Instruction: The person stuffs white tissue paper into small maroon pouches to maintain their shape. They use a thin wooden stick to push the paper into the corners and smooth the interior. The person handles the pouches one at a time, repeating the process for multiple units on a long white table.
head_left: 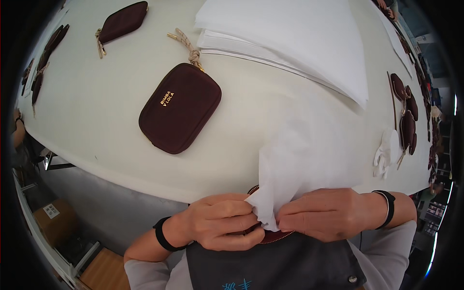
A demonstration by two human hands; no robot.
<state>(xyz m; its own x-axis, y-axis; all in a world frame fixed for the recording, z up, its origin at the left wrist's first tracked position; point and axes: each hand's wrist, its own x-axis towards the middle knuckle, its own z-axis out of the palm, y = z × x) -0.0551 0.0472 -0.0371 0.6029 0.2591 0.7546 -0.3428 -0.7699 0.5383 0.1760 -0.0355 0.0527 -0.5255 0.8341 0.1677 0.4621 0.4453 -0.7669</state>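
Fingertips inward, left hand and right hand seemingly pinch white paper.

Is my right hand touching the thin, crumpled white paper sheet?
Touching: the head view shows your right hand against the thin, crumpled white paper sheet, without a visible gap.

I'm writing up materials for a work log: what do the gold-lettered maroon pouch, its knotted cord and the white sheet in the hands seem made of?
Maroon pouch: probably woven fabric, matte; no leathery shine shows.
Knotted cord: likely braided textile, beige with darker flecks; its gold tips gleam like metal.
White sheet: tissue-like paper, perhaps nonwoven; it looks thin and crumples softly.
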